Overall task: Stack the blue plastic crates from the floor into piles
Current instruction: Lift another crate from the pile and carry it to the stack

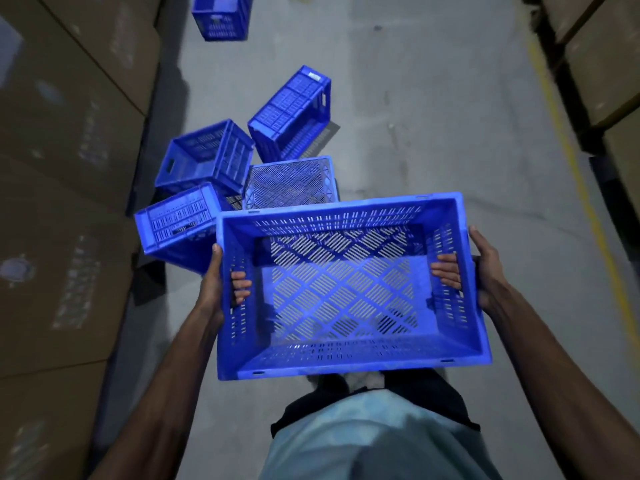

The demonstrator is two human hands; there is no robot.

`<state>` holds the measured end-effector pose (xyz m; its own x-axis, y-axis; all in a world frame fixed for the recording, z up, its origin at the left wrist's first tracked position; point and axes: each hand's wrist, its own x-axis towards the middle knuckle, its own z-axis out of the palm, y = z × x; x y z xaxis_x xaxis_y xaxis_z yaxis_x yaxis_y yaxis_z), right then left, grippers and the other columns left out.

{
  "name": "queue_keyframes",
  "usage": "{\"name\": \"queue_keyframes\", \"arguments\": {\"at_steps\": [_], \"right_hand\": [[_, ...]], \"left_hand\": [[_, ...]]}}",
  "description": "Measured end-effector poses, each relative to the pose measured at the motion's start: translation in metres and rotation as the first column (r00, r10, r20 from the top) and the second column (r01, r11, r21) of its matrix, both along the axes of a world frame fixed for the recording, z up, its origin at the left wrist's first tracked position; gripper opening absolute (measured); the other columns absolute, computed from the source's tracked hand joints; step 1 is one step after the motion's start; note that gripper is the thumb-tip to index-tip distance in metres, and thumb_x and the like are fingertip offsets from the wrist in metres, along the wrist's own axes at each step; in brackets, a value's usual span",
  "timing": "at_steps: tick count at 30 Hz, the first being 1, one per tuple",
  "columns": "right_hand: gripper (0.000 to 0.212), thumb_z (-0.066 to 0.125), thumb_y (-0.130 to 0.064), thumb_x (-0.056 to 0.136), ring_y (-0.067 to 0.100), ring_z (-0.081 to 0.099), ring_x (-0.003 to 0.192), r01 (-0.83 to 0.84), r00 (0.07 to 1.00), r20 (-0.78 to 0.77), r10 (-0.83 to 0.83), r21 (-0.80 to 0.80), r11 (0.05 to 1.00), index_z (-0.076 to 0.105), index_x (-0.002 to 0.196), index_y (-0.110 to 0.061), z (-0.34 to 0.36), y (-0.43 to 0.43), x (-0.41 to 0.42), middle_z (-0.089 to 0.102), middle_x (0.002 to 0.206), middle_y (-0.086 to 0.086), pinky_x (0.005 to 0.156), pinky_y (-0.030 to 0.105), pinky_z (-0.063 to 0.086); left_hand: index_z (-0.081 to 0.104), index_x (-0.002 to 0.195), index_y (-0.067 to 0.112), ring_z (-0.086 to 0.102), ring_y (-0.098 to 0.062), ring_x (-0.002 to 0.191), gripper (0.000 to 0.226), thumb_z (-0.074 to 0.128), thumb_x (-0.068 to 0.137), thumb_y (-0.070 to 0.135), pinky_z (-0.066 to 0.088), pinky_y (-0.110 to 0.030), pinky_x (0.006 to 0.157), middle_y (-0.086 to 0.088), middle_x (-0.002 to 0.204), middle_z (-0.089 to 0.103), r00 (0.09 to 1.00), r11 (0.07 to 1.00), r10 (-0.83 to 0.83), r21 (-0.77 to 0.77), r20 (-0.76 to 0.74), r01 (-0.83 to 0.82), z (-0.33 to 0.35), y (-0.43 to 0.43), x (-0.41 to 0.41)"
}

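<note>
While you've got the blue plastic crate (346,289) up off the floor (433,116), your left hand (213,289) and right hand (485,268) each curl fingers through its end handles; loose crates (207,157) sit jumbled just beyond.

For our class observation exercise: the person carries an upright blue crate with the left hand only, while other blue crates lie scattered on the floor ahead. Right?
Not quite. The head view shows both hands carrying it: the left hand and the right hand each grip an end handle of the blue crate. The other crates lie scattered on the floor.
</note>
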<state>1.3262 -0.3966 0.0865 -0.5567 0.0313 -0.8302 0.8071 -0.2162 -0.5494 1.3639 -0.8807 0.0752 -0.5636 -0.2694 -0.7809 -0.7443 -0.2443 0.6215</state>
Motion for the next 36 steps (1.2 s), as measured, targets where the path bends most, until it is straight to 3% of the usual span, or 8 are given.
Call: {"name": "queue_keyframes", "arguments": {"at_steps": [2,6,10,15,18,20,24,36], "right_hand": [[0.102,0.067,-0.087,0.048,0.028,0.076,0.069,0.010,1.000,-0.007,-0.010,-0.028,1.000,0.068,0.097,0.002,0.003,0.014,-0.009,0.076,0.085,0.021,0.055,0.028,0.059],[0.084,0.047,-0.078,0.084,0.027,0.075,0.065,0.061,0.998,0.009,-0.061,-0.050,0.997,0.067,0.095,0.003,0.005,0.057,-0.039,0.076,0.081,0.020,0.054,0.028,0.059],[0.081,0.045,-0.075,0.087,0.026,0.075,0.063,0.049,0.999,0.018,-0.048,-0.055,0.997,0.066,0.095,0.003,0.010,0.110,-0.085,0.075,0.078,0.020,0.052,0.027,0.058],[0.080,0.045,-0.074,0.088,0.025,0.075,0.062,0.054,0.998,-0.013,-0.055,-0.055,0.997,0.066,0.096,0.003,0.020,0.189,-0.156,0.075,0.078,0.019,0.051,0.026,0.058],[0.078,0.043,-0.072,0.089,0.024,0.074,0.060,0.054,0.998,-0.026,-0.055,-0.034,0.998,0.066,0.096,0.002,0.033,0.229,-0.201,0.075,0.075,0.018,0.051,0.025,0.058],[0.077,0.043,-0.072,0.090,0.023,0.074,0.060,0.068,0.996,-0.050,-0.070,-0.036,0.997,0.066,0.096,0.002,0.040,0.256,-0.232,0.075,0.075,0.017,0.051,0.024,0.057],[0.078,0.046,-0.074,0.087,0.023,0.074,0.062,0.082,0.995,-0.062,-0.082,-0.003,0.997,0.067,0.096,0.000,0.043,0.297,-0.298,0.076,0.077,0.017,0.053,0.024,0.058],[0.078,0.046,-0.075,0.086,0.024,0.074,0.062,0.163,0.987,-0.009,-0.163,0.049,0.985,0.067,0.095,0.000,0.036,0.373,-0.577,0.076,0.078,0.018,0.052,0.026,0.057]], "left_hand": [[0.057,0.079,0.010,0.052,-0.016,0.041,0.082,0.038,0.080,0.090,0.041,-0.021,0.041,-0.008,0.059,0.058,1.000,1.000,0.003,0.010,-0.005,-0.003,0.005,0.015,-0.016],[0.054,0.077,0.012,0.047,-0.017,0.040,0.082,0.045,0.071,0.093,0.038,-0.021,0.037,-0.007,0.059,0.055,1.000,0.999,0.005,0.034,-0.006,-0.005,0.010,0.058,-0.056],[0.052,0.074,0.014,0.045,-0.017,0.040,0.083,0.050,0.065,0.096,0.036,-0.021,0.037,-0.005,0.056,0.053,1.000,1.000,0.012,0.011,-0.018,-0.012,0.012,0.112,-0.105],[0.055,0.077,0.009,0.051,-0.019,0.036,0.081,0.043,0.080,0.089,0.040,-0.019,0.036,-0.009,0.053,0.059,0.999,0.999,0.034,-0.036,-0.040,-0.036,0.021,0.195,-0.181],[0.057,0.077,0.009,0.053,-0.020,0.037,0.085,0.045,0.071,0.092,0.042,-0.021,0.037,-0.009,0.054,0.060,0.997,0.997,0.024,-0.074,-0.070,-0.029,0.030,0.241,-0.230],[0.059,0.078,0.009,0.055,-0.020,0.038,0.084,0.042,0.075,0.091,0.043,-0.021,0.039,-0.008,0.055,0.063,0.996,0.995,0.010,-0.099,-0.085,-0.018,0.035,0.268,-0.265],[0.059,0.077,0.009,0.056,-0.019,0.038,0.080,0.038,0.086,0.086,0.044,-0.021,0.038,-0.007,0.055,0.063,0.995,0.995,-0.029,-0.102,-0.097,0.019,0.036,0.309,-0.345],[0.056,0.072,0.012,0.055,-0.019,0.038,0.079,0.044,0.079,0.090,0.042,-0.020,0.036,-0.007,0.057,0.059,0.994,0.989,-0.081,-0.131,-0.067,0.072,0.020,0.390,-0.658]]}}
